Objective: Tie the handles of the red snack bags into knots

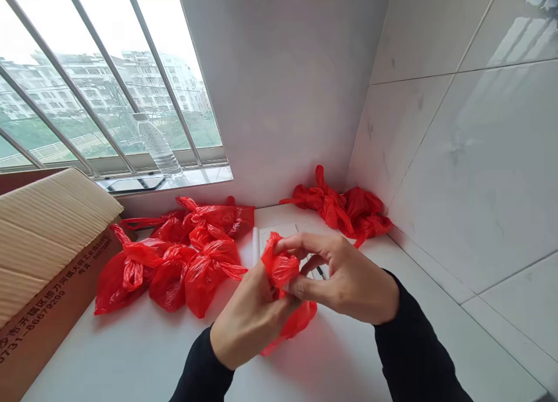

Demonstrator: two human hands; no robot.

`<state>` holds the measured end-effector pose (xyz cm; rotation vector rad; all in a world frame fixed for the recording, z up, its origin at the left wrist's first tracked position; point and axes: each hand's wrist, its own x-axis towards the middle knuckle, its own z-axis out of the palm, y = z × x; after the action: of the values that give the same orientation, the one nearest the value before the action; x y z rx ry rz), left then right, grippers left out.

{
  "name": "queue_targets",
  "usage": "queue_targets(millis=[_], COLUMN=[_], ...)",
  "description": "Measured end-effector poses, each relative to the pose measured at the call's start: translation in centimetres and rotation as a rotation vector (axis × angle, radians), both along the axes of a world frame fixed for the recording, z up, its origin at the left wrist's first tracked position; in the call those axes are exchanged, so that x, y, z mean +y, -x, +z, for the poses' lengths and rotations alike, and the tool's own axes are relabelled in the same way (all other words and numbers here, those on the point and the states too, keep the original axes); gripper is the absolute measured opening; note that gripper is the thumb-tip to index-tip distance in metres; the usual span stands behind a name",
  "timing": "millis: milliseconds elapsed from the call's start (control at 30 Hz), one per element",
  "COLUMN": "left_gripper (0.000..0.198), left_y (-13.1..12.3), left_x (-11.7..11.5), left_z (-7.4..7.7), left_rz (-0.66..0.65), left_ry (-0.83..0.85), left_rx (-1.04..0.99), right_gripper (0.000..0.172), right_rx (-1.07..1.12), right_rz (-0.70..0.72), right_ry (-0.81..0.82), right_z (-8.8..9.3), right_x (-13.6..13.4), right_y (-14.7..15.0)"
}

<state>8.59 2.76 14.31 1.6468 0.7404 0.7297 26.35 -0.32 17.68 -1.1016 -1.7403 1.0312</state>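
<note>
Between my two hands is a red plastic bag (296,323), gathered and twisted at its neck. My left hand (253,320) is closed around the gathered neck from the left. My right hand (344,280) pinches the crumpled top of the same bag from the right, with thumb and fingers bent. The lower part of the bag hangs below my hands over the white table; what it contains cannot be made out. Behind the hands lies a white notebook (272,234), partly hidden, with a dark pen (321,272) by my right fingers.
Several knotted red bags (209,268) sit in a group to the left. More red bags (344,207) lie in the far right corner. An open cardboard box (65,274) stands at left. On the sill of the barred window is a water bottle (159,149) beside a dark flat object (136,184).
</note>
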Motion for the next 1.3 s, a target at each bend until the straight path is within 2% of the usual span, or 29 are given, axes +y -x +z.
queue_targets(millis=[67, 100, 200, 233, 267, 367, 400, 467, 600, 767, 833, 933, 1067, 1200, 1300], left_gripper=[0.027, 0.025, 0.038, 0.042, 0.046, 0.050, 0.048, 0.045, 0.043, 0.037, 0.031, 0.020, 0.013, 0.006, 0.014], left_y=[0.1, 0.2, 0.7, 0.9, 1.1, 1.4, 1.5, 1.7, 1.8, 2.1, 2.4, 2.7, 2.9, 3.1, 3.3], left_x=[0.2, 0.3, 0.5, 0.5, 0.6, 0.8, 0.8, 0.8, 0.9, 1.8, 2.2, 2.5, 2.2, 1.8, 1.9], left_z=[-0.2, -0.2, 0.4, 0.6, 0.9, 1.3, 1.3, 1.2, 1.2, 1.1, 0.8, 0.4, 0.6, 0.6, 0.2], left_rz=[-0.009, -0.004, 0.022, 0.017, 0.008, 0.001, 0.020, 0.067, 0.113, 0.108, 0.093, 0.063, 0.106, 0.126, 0.187], left_ry=[-0.031, -0.015, 0.085, 0.118, 0.143, 0.169, 0.181, 0.238, 0.375, 0.502, 0.446, 0.316, 0.116, -0.129, -0.319], left_rx=[0.017, 0.039, 0.114, 0.127, 0.129, 0.134, 0.141, 0.136, -0.027, -0.282, -0.308, -0.227, -0.073, 0.056, 0.163], right_gripper=[0.037, 0.035, 0.033, 0.033, 0.030, 0.024, 0.026, 0.028, 0.027, 0.027, 0.033, 0.041, 0.026, 0.040, 0.041], right_rx=[0.019, 0.022, -0.019, -0.029, -0.025, 0.076, 0.117, 0.174, 0.210, 0.238, 0.207, 0.143, 0.102, 0.076, 0.101], right_rz=[0.039, -0.002, -0.204, -0.223, -0.194, 0.037, 0.075, 0.044, -0.126, -0.199, -0.183, -0.141, -0.152, 0.013, 0.069], right_ry=[-0.044, -0.072, -0.167, -0.180, -0.167, -0.029, 0.009, 0.032, 0.012, -0.052, -0.107, -0.125, -0.129, -0.012, 0.079], right_z=[-0.1, -0.3, -0.9, -1.2, -1.4, -2.1, -2.2, -2.3, -2.2, -2.0, -2.0, -2.0, -2.6, -3.8, -4.7], right_x=[0.1, 0.2, 1.0, 1.4, 1.7, 2.5, 2.7, 2.9, 3.1, 2.7, 2.4, 2.2, 2.7, 3.9, 4.7], right_y=[0.4, 0.5, 0.6, 0.6, 0.6, 0.6, 0.6, 0.6, 0.6, 0.8, 0.9, 1.2, 1.6, 1.5, 1.4])
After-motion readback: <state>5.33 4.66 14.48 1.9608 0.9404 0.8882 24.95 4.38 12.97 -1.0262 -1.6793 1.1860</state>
